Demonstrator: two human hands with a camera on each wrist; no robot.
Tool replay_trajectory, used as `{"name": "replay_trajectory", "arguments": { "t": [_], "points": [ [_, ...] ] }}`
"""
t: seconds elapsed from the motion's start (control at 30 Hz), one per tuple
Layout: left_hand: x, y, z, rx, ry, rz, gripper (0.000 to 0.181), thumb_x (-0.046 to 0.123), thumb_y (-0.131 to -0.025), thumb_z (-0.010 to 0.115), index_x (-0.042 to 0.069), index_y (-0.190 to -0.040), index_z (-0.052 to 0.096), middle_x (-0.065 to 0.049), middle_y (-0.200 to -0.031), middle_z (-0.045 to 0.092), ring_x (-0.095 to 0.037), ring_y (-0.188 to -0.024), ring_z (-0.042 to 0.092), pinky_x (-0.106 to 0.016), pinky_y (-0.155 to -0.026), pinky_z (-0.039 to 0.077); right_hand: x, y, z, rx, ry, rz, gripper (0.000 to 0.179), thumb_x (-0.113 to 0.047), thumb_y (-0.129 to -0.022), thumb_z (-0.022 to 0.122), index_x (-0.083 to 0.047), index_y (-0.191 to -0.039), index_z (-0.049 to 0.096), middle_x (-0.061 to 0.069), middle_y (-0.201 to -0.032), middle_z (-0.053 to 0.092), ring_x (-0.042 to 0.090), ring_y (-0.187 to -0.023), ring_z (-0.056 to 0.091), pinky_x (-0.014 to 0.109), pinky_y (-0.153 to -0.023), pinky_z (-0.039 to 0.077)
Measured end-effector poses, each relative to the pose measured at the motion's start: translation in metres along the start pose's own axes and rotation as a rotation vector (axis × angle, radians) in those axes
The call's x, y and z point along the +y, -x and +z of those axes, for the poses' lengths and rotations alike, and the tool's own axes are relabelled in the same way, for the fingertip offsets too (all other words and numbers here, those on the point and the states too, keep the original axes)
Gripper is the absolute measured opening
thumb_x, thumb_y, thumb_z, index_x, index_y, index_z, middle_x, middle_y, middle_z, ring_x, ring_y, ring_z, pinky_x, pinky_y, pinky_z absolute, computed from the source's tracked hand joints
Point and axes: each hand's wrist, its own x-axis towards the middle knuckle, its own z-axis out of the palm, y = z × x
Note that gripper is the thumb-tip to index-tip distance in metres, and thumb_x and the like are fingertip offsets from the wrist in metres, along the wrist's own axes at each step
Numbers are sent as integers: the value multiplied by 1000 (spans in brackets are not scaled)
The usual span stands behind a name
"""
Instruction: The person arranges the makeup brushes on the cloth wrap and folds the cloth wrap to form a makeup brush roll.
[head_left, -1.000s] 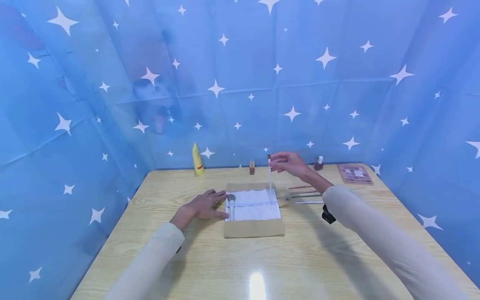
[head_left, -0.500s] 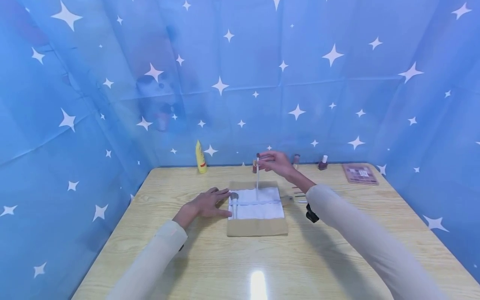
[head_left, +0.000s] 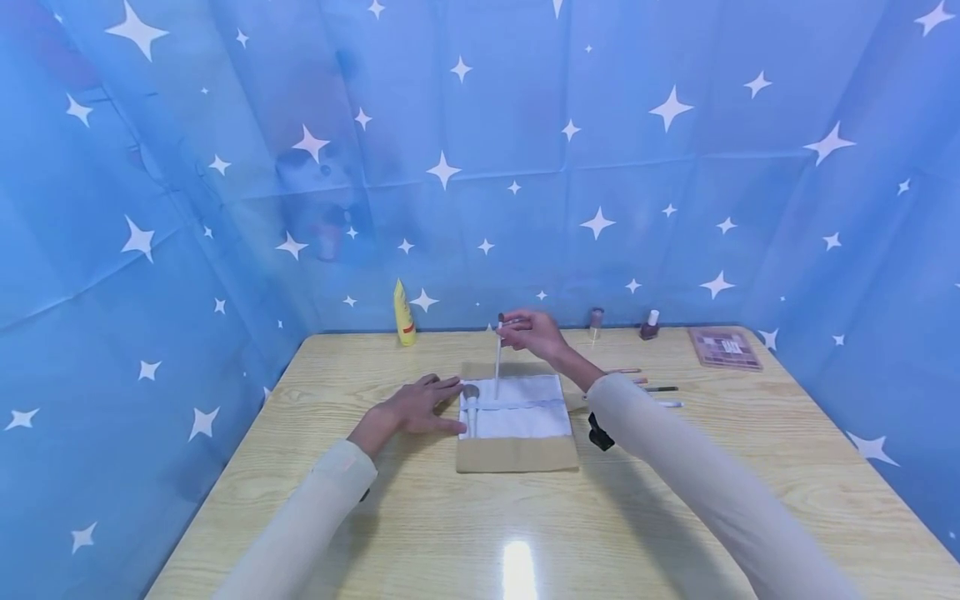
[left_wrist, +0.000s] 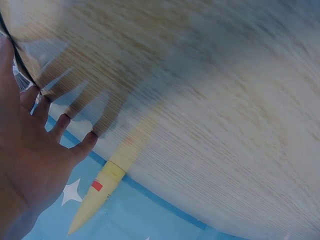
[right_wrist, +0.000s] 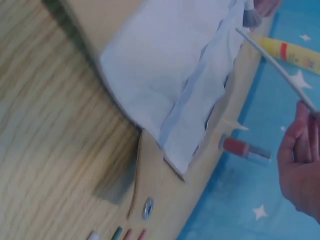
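Observation:
My right hand (head_left: 534, 333) pinches a thin white-handled makeup brush (head_left: 498, 358) near its dark tip, which points up. The brush stands nearly upright over the brush roll (head_left: 517, 456), its lower end near the pocket seam across the white lining. My left hand (head_left: 422, 406) lies with spread fingers at the roll's left edge. Beside those fingertips, a large fluffy brush (head_left: 471, 404) sits in the leftmost pocket. In the right wrist view the thin brush (right_wrist: 280, 70) slants down toward the lining (right_wrist: 150, 65); its upper end is cut off by the frame.
Several thin brushes (head_left: 662, 388) lie right of the roll, partly behind my forearm. Along the back edge stand a yellow tube (head_left: 404, 317), a small bottle (head_left: 596, 322) and a dark nail polish (head_left: 649, 326). A palette (head_left: 724, 347) lies at the back right. A red bottle (right_wrist: 235, 146) stands behind the roll.
My right hand has carried the thin brush leftward over the roll, toward the large brush. The left hand stays at the roll's left edge. The head view has shifted slightly.

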Motion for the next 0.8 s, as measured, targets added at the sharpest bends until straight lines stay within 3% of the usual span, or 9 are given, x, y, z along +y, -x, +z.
{"name": "replay_trajectory", "arguments": {
  "t": [0.13,0.3,0.63,0.8],
  "points": [
    [-1,-1,0,4,-8,4,93,79,-90,56,32,-165,30,6,-172,24,-35,-157,23,-62,-122,27,4,1,8,-9,2,-9,39,-11,-101,70,6,-135,62,26,-117,73,44,-103,72,43,-82,63],
    [-2,-2,1,-2,-13,5,93,79,-90,56,32,-165,29,6,-172,23,-35,-157,23,-62,-122,27,12,3,16,-34,21,-5,41,-12,-101,69,8,-136,60,25,-117,73,40,-101,74,62,-93,56],
    [-3,-4,2,-4,-28,-1,93,81,-89,55,34,-165,27,8,-172,22,-34,-157,23,-62,-122,26,21,8,23,-52,50,78,39,-16,-102,70,1,-136,63,20,-117,75,34,-101,75,52,-94,58],
    [-2,-2,1,-4,-16,-1,92,80,-89,56,33,-165,29,7,-172,23,-35,-157,22,-63,-121,26,22,12,25,-66,-21,97,34,-8,-101,68,5,-132,62,23,-119,73,36,-100,75,49,-93,60]
  ]
}}
